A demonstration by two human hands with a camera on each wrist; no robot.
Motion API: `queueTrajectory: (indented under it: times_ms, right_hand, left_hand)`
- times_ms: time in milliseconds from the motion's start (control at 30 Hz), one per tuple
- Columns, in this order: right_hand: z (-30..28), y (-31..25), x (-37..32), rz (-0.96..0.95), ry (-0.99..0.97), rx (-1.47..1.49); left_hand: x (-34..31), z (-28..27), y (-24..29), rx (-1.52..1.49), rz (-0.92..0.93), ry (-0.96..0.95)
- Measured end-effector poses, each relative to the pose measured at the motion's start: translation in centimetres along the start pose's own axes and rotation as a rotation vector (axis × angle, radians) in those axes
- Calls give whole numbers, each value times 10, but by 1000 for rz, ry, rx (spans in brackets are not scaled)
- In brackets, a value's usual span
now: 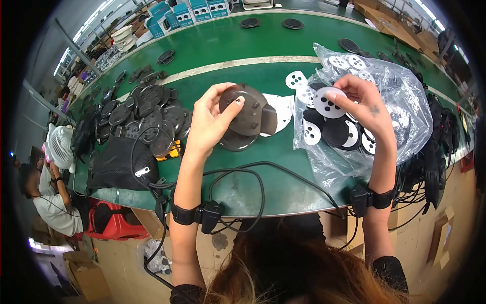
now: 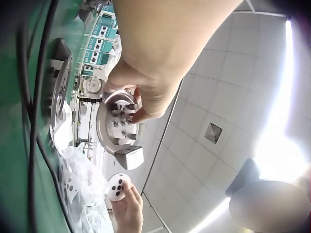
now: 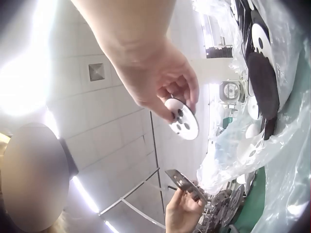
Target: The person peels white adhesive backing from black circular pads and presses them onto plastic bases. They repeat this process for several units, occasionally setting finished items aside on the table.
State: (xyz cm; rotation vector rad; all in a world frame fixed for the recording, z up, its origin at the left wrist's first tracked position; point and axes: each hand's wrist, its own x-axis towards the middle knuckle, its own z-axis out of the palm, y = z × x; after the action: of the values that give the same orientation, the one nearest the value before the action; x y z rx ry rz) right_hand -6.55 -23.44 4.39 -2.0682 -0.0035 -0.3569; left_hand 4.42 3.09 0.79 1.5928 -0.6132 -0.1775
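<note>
My left hand (image 1: 208,119) grips a dark, see-through round plastic base (image 1: 247,110), with its thumb on the face among short pegs. A squared tab (image 2: 130,157) sticks out from the base's rim. Below it, another dark round piece (image 1: 238,143) lies on the green table, and a white pad sheet (image 1: 284,112) is partly hidden behind it. Between thumb and fingers, my right hand (image 1: 373,107) pinches a thin white disc pad (image 3: 184,125) with several dark holes. The disc is held above an open clear plastic bag (image 1: 412,129) of similar white and black pads.
Several dark round bases (image 1: 152,121) are heaped at the left, beside a black pouch (image 1: 119,163). A black cable (image 1: 255,167) loops across the table's front. Teal boxes (image 1: 185,16) stand at the back. Another person (image 1: 55,210) sits at the left near a white fan (image 1: 61,147).
</note>
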Motion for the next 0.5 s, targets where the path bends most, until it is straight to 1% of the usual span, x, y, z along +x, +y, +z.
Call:
queueTrajectory:
  times_ms: [33,67,100,133,167,233,267,300,333,367,400,433,467,500]
  right_hand:
    - [2,-3,-1,0,1,1]
    - [4,-6,-3,-13,-4,154]
    - [6,-9,-4,-27,-7,306]
    - [8,-13,-6,-27,-1,304]
    - [10,-17,-7,-2,16,393]
    - [14,-17,-7,36,38,550]
    - [17,-14,-7,35,43,547]
    - [19,-11,-6,44,21,621]
    - [21,-10,-6,53,-1,695]
    - [26,-14,-7,75,-28,790]
    - [29,-16,-8,73,-26,787]
    - [31,-16,-8,71,-55,827]
    - [33,-15,-8,69,-85,865]
    - [35,-14,-8,53,-96,890]
  left_hand:
    - [-1,2,1,-131,17,-10]
    - [-3,4,1,-263,34,-21]
    - [-4,6,1,-262,35,-25]
    - [-4,7,1,-353,14,-56]
    - [-5,9,2,-445,-7,-87]
    - [-10,13,6,-490,-12,-129]
    - [-11,14,8,-533,-17,-164]
    - [-9,9,2,-487,-11,-271]
    - [-8,11,-3,-566,50,-360]
    - [-9,12,-5,-554,8,-406]
    - [-10,13,-5,-541,-34,-451]
    - [-14,18,-3,-555,-114,-397]
    - [-16,22,-2,-505,-151,-426]
    - [-18,28,4,-348,-105,-418]
